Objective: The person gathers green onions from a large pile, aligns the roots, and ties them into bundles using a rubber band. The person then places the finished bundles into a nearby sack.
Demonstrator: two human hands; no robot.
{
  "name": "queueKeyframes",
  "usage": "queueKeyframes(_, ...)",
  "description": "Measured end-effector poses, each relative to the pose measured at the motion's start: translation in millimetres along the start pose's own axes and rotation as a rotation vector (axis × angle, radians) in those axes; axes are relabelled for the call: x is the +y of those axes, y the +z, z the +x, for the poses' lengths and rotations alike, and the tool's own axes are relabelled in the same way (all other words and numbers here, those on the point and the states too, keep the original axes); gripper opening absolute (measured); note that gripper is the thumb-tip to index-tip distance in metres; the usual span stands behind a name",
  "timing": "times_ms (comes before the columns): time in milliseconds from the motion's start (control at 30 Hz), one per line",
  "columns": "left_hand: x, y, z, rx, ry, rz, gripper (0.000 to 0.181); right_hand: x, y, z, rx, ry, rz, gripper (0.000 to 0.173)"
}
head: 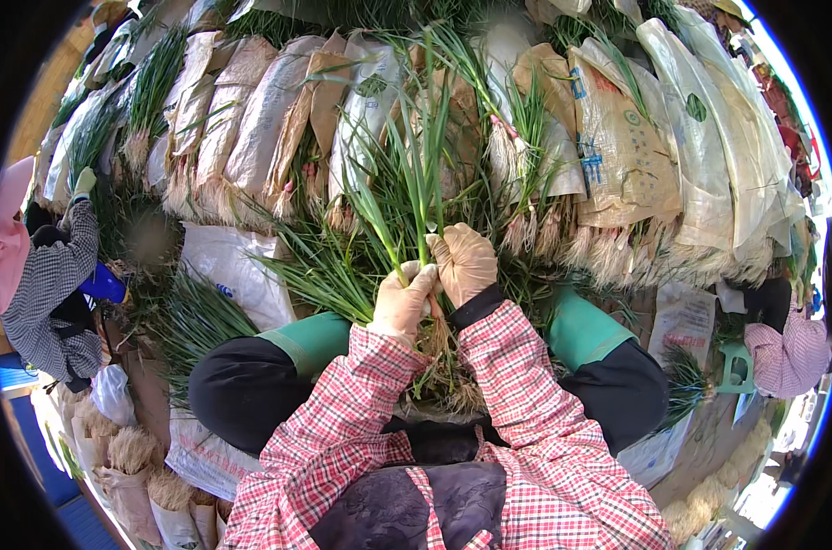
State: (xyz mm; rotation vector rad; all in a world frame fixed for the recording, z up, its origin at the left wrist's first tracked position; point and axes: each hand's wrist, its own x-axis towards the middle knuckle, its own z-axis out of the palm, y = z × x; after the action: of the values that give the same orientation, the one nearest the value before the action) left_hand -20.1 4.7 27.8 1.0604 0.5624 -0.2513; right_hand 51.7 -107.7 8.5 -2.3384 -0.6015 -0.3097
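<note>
Both my hands wear pale, soiled gloves and meet in front of my body. My left hand (402, 299) grips the lower stems of long-leaved allium plants (385, 234), perhaps green garlic or scallions. Beside it, my right hand (465, 265) is closed on the upright stalks (426, 199) of the same kind. Brownish roots (438, 337) hang below the hands. Loose green leaves (326, 275) spread to the left of my left hand. Between my legs lies a heap of roots and trimmings (464, 397).
Ahead stands a row of sack-wrapped plant bundles (625, 151), roots toward me. A white sack (233, 268) and loose greens (206, 323) lie left. One person (51, 289) works at left, another (790, 344) at right near a green stool (735, 371). Wrapped bundles (130, 474) stand behind left.
</note>
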Motion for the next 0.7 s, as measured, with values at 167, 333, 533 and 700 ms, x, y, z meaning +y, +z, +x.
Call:
queueKeyframes(167, 28, -18, -1, 0.178, 0.331, -0.062, 0.018, 40, -38, 22, -1.136, 0.174, -0.256, 0.036)
queueKeyframes(333, 38, -22, 3, 0.029, 0.19, -0.422, 0.02, 109, -33, 123, -0.127, 0.183, -0.686, 0.031)
queueKeyframes(533, 37, -16, 4, -0.091, -0.082, -0.538, 0.028, 129, -34, 186, -0.155, 0.121, -0.871, 0.024)
queueKeyframes(700, 28, 1, 18, -0.17, -0.068, -0.487, 0.035, 48, -88, 96, 0.019, 0.19, -0.005, 0.011)
